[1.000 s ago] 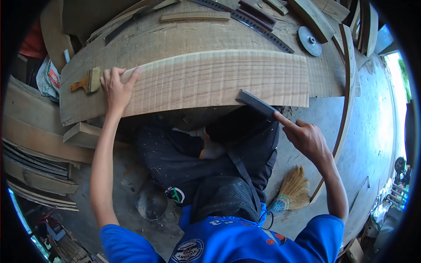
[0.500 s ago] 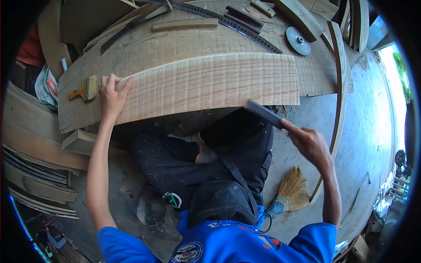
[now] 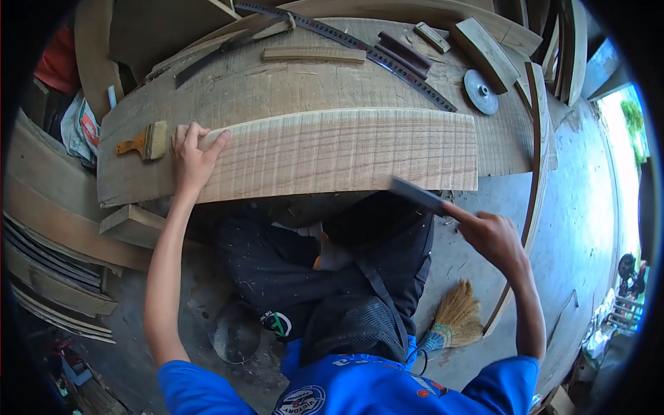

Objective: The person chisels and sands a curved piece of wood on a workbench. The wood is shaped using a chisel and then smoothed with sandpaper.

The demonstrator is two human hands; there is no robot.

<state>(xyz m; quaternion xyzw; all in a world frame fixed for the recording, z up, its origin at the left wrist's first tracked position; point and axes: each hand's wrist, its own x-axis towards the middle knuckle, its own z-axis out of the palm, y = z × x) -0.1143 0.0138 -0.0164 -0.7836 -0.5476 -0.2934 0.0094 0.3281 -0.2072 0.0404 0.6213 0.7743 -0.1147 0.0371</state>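
Observation:
A curved, striped-grain wooden board (image 3: 346, 153) lies across the workbench, its lower edge over my lap. My left hand (image 3: 194, 158) grips the board's left end, fingers curled at its upper edge and the thumb laid along that edge. In my right hand (image 3: 490, 238) is what looks like a flat file (image 3: 418, 196), a grey metal bar slightly blurred by motion. The file's tip overlaps the board's lower edge near the right end; whether it touches cannot be made out. A paintbrush (image 3: 144, 142) with pale bristles lies left of my left hand.
On the workbench (image 3: 228, 90) lie a steel ruler (image 3: 332, 33), a wooden strip (image 3: 315, 54), a metal disc (image 3: 481, 92) and a long dark blade (image 3: 221, 52). A straw broom (image 3: 455, 315) rests on the floor. Curved boards (image 3: 62, 214) are stacked at left.
The whole view has shifted, so the bench and board appear lower and slightly right. My left hand keeps its hold; my right hand still has the file at the board's lower edge.

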